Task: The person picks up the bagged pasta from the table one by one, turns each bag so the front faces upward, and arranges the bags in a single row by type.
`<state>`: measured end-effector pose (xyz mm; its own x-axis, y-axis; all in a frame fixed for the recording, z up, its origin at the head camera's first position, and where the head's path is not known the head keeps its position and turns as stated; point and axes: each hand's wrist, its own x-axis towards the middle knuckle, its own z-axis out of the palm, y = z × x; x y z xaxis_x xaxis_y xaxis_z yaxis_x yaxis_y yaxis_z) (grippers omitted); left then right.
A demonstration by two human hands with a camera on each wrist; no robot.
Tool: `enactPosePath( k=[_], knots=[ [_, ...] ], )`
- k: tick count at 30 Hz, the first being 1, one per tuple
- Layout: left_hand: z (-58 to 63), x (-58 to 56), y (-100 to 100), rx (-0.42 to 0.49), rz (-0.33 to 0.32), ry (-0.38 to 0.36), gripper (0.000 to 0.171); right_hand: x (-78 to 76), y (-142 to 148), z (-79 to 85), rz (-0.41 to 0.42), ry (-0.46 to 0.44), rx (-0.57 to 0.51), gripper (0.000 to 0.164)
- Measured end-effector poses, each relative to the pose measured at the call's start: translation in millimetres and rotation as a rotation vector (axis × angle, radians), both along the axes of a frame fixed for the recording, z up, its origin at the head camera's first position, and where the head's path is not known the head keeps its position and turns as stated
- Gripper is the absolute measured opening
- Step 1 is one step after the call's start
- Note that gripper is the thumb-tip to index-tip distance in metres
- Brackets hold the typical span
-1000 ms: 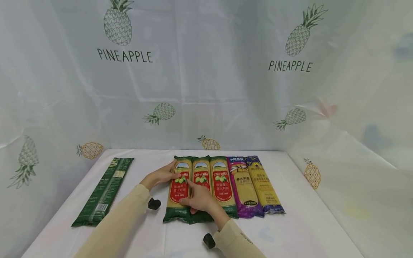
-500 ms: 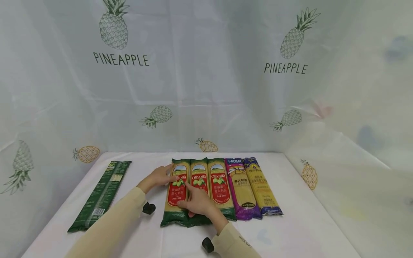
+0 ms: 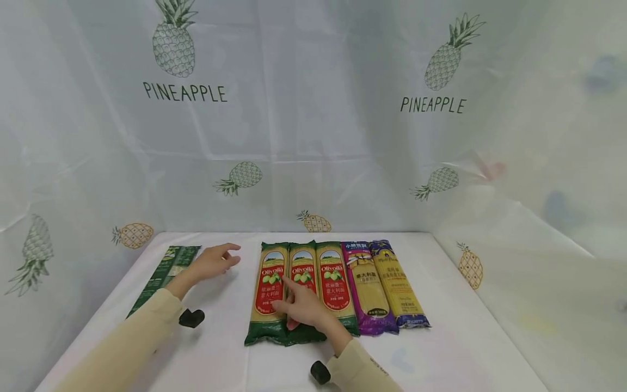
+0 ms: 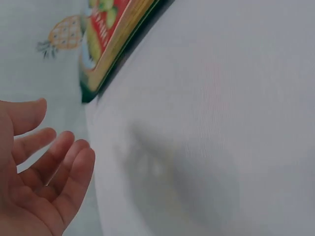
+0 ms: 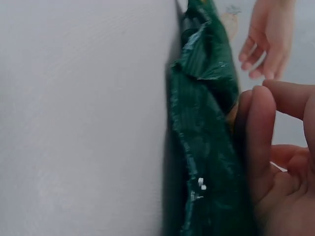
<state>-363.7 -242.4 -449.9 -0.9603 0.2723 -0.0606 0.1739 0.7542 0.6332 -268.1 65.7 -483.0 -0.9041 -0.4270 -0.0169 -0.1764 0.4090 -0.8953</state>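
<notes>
My left hand is in the air above the table, between the row of pasta packs and a green pack lying at the left, which the left forearm partly covers. Its fingers are loosely bent and hold nothing, as the left wrist view shows. My right hand lies over the lower part of the left spaghetti pack and the middle spaghetti pack, both green and red. In the right wrist view its fingers are beside a green wrapper end; firm contact is hard to tell.
A third green-and-red spaghetti pack adjoins the middle one. To its right lie a purple pasta pack and a yellow-and-blue pasta pack. A curtain with pineapple prints rises behind the white table.
My left hand has left the left spaghetti pack's edge and moved left, toward the single green pack. My right hand stays almost where it was. The head view has shifted slightly.
</notes>
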Motion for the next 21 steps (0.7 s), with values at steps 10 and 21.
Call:
enactPosePath(
  k=[10, 21],
  knots=[
    [24.9, 31.8, -91.1, 0.024, -0.009, 0.036, 0.062, 18.0, -15.2, 20.6, 0.012, 0.007, -0.129, 0.07],
    [18.4, 40.6, -159.8, -0.147, -0.006, 0.107, 0.07, 41.7, -76.4, 30.7, 0.061, -0.154, -0.193, 0.081]
  ],
)
